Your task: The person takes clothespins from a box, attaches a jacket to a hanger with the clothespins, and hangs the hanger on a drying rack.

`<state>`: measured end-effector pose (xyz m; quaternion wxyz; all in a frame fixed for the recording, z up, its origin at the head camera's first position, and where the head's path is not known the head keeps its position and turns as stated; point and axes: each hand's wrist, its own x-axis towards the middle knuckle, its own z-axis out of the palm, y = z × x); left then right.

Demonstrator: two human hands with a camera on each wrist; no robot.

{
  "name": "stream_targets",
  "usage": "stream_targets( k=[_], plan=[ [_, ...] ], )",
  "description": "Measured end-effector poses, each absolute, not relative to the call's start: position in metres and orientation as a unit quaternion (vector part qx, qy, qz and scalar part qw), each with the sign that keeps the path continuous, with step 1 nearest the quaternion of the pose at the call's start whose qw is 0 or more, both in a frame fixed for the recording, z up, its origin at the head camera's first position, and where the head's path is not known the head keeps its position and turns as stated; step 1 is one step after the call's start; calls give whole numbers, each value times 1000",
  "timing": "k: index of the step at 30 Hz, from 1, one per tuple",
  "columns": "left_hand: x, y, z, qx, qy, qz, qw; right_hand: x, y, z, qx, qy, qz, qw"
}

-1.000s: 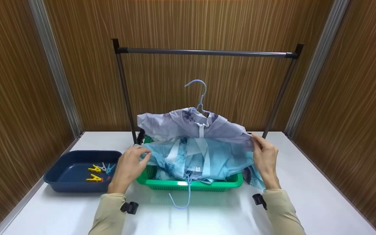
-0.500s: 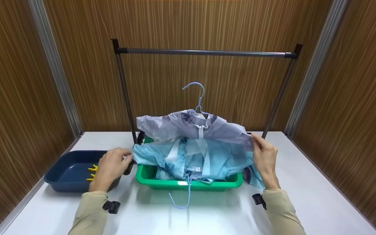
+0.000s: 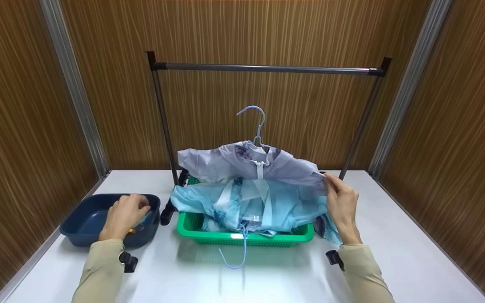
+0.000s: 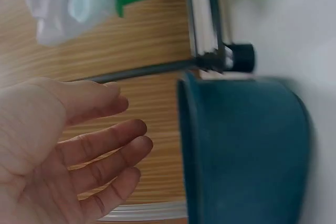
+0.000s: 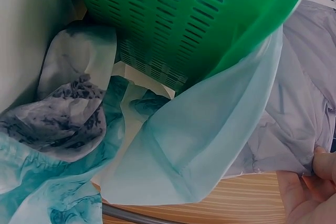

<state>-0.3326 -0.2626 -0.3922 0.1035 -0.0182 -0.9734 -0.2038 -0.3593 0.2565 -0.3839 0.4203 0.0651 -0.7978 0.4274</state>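
My left hand (image 3: pixel 122 214) is over the dark blue basin (image 3: pixel 78 233), near a few clothes pegs (image 3: pixel 132 230) that it partly hides. In the left wrist view its fingers are loosely bent, with nothing between them, beside the basin's wall (image 4: pixel 247 150). My right hand (image 3: pixel 342 206) pinches the sleeve end of a lilac garment (image 3: pixel 209 162), which is on a hanger (image 3: pixel 262 122) with its hook up. A light blue garment (image 3: pixel 190 198) lies in front of it, over the green basket (image 3: pixel 234 239). A second hanger's hook (image 3: pixel 236 267) sticks out toward the front.
Behind the basket stands a dark clothes rack with a horizontal bar (image 3: pixel 267 68); its black foot (image 3: pixel 167 212) lies between basin and basket. Patterned cloth (image 5: pixel 68 103) hangs down at the basket's right side. Wood-patterned walls (image 3: pixel 457 126) enclose the white table (image 3: pixel 394 235).
My left hand has let go of the light blue sleeve and moved left, down to the basin. The right hand still pinches the lilac sleeve, and the upright hanger dipped slightly.
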Motion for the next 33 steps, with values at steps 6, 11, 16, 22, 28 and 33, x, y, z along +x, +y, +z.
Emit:
stream_targets(
  k=[6,11,16,22,28,33],
  plan=[
    [-341,-270,-410,3,-984,-176,42,-357,256,-384,61,-806,428,405],
    [-351,-274,-419,26,-979,-199,-19,-358,255,-382,59,-805,429,406],
    [-358,-278,-426,14,-981,-191,-29,-357,252,-382,61,-804,434,401],
    [-361,-274,-426,40,-982,-176,-58,-356,254,-381,59,-808,429,400],
    [-361,-276,-428,47,-979,-186,-64,-356,256,-382,57,-805,424,411],
    [-360,-278,-432,49,-980,-186,-54,-356,257,-383,60,-805,428,406]
  ],
)
